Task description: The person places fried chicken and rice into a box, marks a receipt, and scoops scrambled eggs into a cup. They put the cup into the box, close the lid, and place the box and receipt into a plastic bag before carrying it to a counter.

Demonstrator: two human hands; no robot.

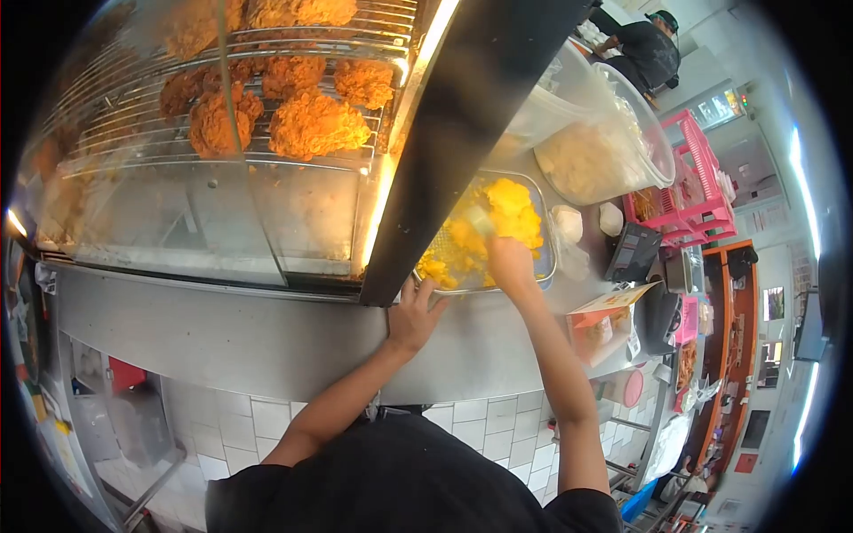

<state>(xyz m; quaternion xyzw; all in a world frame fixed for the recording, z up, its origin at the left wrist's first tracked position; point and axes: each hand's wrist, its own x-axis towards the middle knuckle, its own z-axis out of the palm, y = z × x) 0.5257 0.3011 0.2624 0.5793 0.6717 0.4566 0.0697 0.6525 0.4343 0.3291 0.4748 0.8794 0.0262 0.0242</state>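
Observation:
My right hand (513,265) is closed around a pale, flat-headed tool (481,222) whose exact kind is blurred by motion. The tool is down among soft yellow food (511,197) in a shallow metal tray (553,258). The food is heaped toward the tray's far right, with smaller clumps near the front left. At the tray's near left corner, my left hand (415,318) has its fingers spread against the rim. The black post of the display case hides part of the tray's left side.
A glass display case (329,218) with fried chicken (318,123) on racks stands left. Behind the tray is a large clear tub (582,160). Pink baskets (702,191), a dark box (633,251) and an open carton (609,324) are right. Another person (649,51) works farther back.

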